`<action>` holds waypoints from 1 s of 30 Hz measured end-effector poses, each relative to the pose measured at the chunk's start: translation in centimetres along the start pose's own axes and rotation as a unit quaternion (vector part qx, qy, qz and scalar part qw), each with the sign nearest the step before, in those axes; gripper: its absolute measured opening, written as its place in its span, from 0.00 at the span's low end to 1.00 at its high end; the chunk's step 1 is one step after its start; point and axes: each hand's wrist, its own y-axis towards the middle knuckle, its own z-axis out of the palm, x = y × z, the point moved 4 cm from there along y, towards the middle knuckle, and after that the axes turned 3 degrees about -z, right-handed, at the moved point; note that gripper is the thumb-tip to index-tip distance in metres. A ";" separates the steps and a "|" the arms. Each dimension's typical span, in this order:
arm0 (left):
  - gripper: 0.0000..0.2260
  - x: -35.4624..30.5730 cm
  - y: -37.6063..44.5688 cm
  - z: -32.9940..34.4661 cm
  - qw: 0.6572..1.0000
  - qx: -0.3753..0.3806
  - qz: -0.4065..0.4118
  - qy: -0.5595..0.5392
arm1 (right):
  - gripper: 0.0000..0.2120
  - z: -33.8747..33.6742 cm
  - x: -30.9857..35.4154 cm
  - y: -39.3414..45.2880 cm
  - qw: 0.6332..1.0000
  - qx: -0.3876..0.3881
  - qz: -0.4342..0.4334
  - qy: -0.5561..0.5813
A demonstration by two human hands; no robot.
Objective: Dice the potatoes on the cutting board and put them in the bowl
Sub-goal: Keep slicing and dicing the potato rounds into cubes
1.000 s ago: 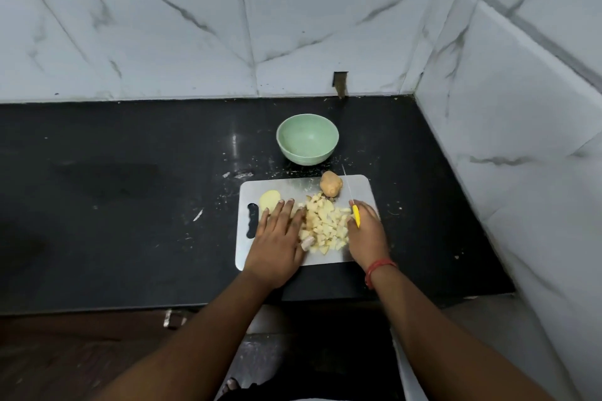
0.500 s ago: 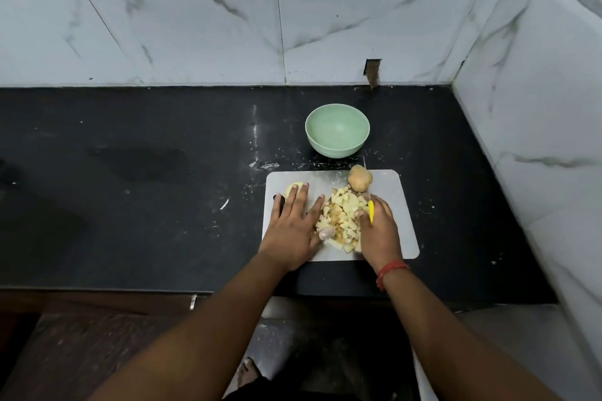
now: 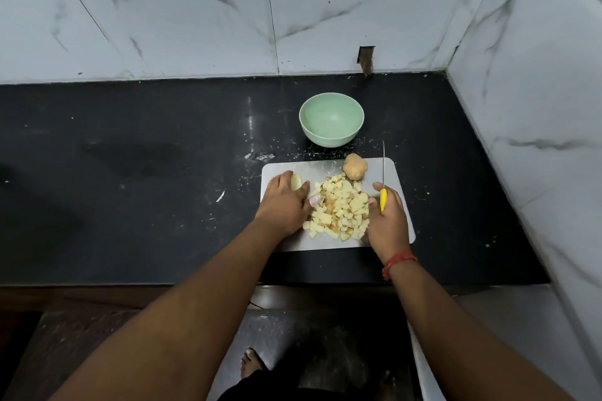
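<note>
Diced potatoes [image 3: 338, 208] heaped on board [image 3: 325, 168] | bowl [image 3: 331, 119] empty | right hand [image 3: 387, 221] grips knife [image 3: 383, 185]

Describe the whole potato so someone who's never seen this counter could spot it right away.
Find the grey cutting board on the black counter, just in front of the green bowl. The whole potato sits at the board's far edge, beyond the pile of diced pieces. It alone is uncut, round and brown-skinned.

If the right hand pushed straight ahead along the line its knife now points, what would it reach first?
Judging loosely, the right hand aims its knife past the cutting board's far edge onto bare countertop; the green bowl and whole potato sit left of that line.
</note>
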 end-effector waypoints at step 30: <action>0.07 -10.0 -0.5 0.2 0.831 -0.139 -0.128 -0.523 | 0.08 -4.0 -0.1 -1.7 0.959 0.032 0.136 0.248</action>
